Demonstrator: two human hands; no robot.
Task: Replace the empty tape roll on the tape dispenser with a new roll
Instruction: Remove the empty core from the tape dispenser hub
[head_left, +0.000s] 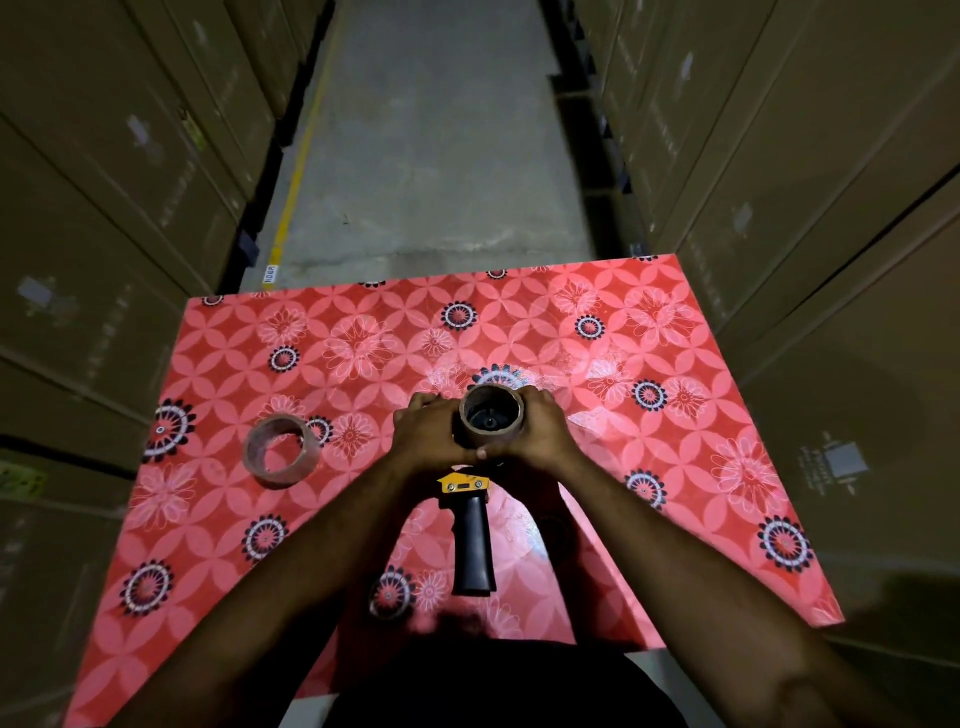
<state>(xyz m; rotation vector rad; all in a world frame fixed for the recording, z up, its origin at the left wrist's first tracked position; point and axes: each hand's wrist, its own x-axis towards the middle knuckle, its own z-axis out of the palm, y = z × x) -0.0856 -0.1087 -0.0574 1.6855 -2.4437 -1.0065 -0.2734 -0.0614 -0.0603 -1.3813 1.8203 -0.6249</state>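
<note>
A tape dispenser (470, 535) with a black handle and a yellow body lies on the red flowered table (675, 467), handle toward me. On its hub sits a brown cardboard roll (491, 422), open end up. My left hand (428, 434) wraps the roll's left side. My right hand (540, 431) wraps its right side, and both hands also cover the dispenser's head. A second roll (280, 451), brown-cored with clear tape, lies flat on the table to the left, apart from my hands.
Tall stacks of cardboard boxes (130, 182) wall in the table on the left and on the right (831, 208). A concrete aisle floor (431, 156) with a yellow line runs beyond the table's far edge.
</note>
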